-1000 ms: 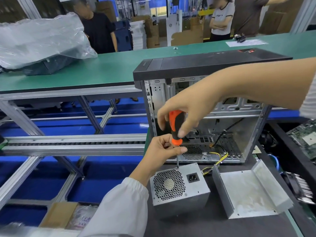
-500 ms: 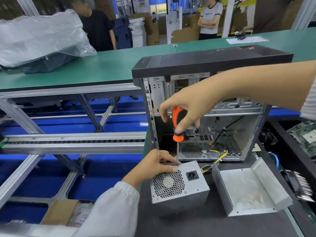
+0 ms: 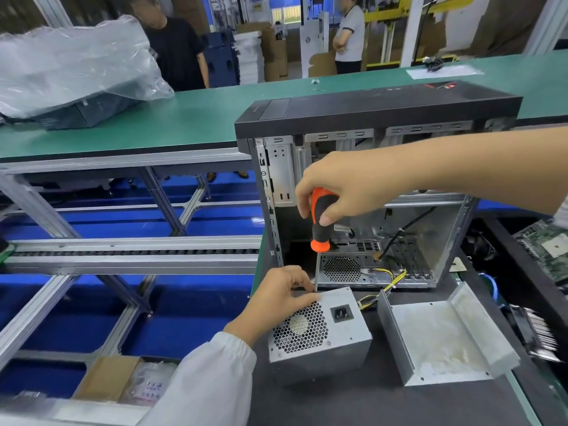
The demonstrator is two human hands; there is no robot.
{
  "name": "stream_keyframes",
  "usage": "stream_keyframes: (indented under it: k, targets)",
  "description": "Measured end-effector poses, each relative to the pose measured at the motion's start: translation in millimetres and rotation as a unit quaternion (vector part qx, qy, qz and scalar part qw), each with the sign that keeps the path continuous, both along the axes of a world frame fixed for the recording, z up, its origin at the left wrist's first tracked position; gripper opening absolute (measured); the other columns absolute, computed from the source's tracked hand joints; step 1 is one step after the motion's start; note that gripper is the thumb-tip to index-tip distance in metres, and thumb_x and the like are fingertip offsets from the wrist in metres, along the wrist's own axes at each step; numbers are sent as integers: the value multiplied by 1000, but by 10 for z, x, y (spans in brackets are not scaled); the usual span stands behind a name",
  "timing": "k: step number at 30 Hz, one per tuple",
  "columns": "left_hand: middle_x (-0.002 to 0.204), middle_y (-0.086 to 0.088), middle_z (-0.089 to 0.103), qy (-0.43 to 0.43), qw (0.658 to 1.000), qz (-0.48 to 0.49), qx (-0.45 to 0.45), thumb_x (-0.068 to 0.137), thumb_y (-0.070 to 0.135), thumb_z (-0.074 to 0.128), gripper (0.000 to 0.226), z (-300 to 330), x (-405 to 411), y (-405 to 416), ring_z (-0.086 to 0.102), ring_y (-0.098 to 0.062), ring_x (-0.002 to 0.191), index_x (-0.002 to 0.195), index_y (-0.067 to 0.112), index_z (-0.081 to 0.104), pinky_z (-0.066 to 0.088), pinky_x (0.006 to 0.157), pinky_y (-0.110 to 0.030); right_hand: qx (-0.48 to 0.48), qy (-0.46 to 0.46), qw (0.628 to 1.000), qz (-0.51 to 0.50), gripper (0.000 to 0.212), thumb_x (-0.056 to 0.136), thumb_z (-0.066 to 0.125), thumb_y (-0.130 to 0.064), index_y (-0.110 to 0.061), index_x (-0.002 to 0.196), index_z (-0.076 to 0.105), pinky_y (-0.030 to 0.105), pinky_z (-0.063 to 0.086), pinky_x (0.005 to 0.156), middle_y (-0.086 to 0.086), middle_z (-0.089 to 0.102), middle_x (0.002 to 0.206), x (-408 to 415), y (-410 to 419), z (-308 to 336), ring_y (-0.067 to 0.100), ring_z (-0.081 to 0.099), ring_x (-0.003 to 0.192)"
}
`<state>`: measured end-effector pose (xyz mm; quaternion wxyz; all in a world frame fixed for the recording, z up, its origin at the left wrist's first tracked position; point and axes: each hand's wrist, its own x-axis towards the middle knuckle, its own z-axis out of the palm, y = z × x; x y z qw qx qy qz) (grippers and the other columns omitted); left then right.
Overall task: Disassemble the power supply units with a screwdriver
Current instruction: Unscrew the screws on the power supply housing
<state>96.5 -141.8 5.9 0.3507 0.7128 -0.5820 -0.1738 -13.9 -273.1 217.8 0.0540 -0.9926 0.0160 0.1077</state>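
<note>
A grey power supply unit (image 3: pixel 338 333) with a honeycomb fan grille and a black socket stands on the dark mat. My right hand (image 3: pixel 341 187) grips the orange and black handle of a screwdriver (image 3: pixel 319 224), held upright with its tip at the unit's top back left corner. My left hand (image 3: pixel 276 295) holds that same corner, its fingers beside the shaft. Yellow and black wires (image 3: pixel 385 281) run from the unit into the open computer case (image 3: pixel 368 186) behind it.
A bent grey metal cover (image 3: pixel 442 336) lies to the right of the unit. Circuit boards (image 3: pixel 547 247) and a heatsink sit at the far right. A green conveyor (image 3: pixel 190 118) carries a plastic-wrapped machine (image 3: pixel 70 72). Two people stand beyond it. A cardboard box (image 3: pixel 107 379) sits low left.
My left hand slid down from the screwdriver's handle to the unit's top corner. My right hand kept its hold on the handle, with the screwdriver upright.
</note>
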Motion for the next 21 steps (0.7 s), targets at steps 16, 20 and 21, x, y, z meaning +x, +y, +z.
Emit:
stream_keyframes:
  k: [16, 20, 21]
  targets:
    - [78, 0, 47, -389, 908, -19, 155, 100, 18, 36, 15, 270, -254, -114, 59, -26, 74, 86, 15, 41, 32, 63, -33, 1, 6, 1000, -12, 12, 87, 66, -28, -35, 95, 61, 30, 47, 77, -12, 59, 96, -441, 324, 98, 8, 55, 84]
    - [59, 1, 38, 111, 992, 51, 40, 104, 28, 43, 38, 332, -233, 20, 35, -12, 51, 68, 13, 44, 30, 52, -27, 13, 5, 1000, -9, 12, 86, 66, -30, -35, 97, 62, 35, 48, 81, -12, 60, 94, -542, 432, 9, 11, 56, 86]
    - [57, 3, 32, 277, 959, 58, 6, 103, 25, 45, 36, 322, -238, 104, 29, -9, 48, 69, 13, 45, 27, 47, -22, 18, 3, 1000, -10, 12, 87, 66, -31, -35, 97, 62, 36, 48, 81, -13, 60, 94, -559, 449, -16, 12, 56, 87]
